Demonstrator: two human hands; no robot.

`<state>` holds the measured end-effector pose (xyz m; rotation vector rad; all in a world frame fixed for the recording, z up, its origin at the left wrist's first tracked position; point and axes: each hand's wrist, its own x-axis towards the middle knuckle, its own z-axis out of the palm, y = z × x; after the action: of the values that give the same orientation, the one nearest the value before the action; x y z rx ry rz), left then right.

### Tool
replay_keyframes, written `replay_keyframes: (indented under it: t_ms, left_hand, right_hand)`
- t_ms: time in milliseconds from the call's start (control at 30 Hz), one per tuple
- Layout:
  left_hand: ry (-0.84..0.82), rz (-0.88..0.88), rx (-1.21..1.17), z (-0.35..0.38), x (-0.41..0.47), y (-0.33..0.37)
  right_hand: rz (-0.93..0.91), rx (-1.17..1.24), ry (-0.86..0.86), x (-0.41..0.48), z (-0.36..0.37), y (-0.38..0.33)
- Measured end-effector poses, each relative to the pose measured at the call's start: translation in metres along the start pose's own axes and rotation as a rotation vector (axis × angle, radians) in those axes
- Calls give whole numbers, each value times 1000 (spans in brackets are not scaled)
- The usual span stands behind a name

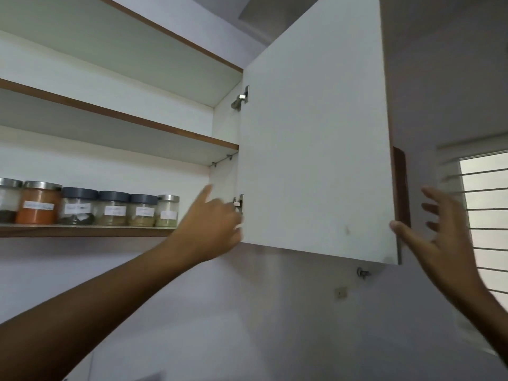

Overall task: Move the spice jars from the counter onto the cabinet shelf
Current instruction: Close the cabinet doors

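Note:
Several labelled spice jars stand in a row on the lowest cabinet shelf [82, 231], among them an orange-filled jar [38, 203] with a steel lid and a small jar [167, 210] at the right end. My left hand [211, 224] is raised just right of that row, near the lower door hinge [238, 204], index finger pointing up, holding nothing. My right hand [437, 232] is at the free edge of the open white cabinet door [316, 138], thumb on its inner face and fingers spread behind the edge.
Two higher shelves [123, 116] hold nothing visible. The open door swings out toward me between my hands. A barred window [486, 215] is at the right. Bare wall lies below the cabinet, with a small screw fitting [362, 273].

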<state>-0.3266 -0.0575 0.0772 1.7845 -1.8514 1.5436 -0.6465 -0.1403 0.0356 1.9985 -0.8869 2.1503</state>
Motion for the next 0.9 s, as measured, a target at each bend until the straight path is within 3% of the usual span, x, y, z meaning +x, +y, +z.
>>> replay_keyframes:
  t_ms: [133, 200, 267, 433, 500, 900]
  left_hand:
    - [439, 215, -113, -55, 62, 63]
    - [546, 273, -151, -79, 90, 92]
    - [519, 309, -142, -97, 113, 120]
    - [198, 385, 131, -94, 141, 165]
    - [141, 390, 203, -84, 142, 170]
    - [358, 287, -140, -84, 120, 163]
  right_hand:
    - [220, 225, -39, 0, 17, 19]
    - [275, 376, -105, 0, 22, 22]
    - [291, 506, -187, 0, 27, 23]
    - [353, 581, -250, 0, 38, 28]
    - [362, 615, -271, -1, 39, 29]
    - [169, 626, -273, -15, 51, 10]
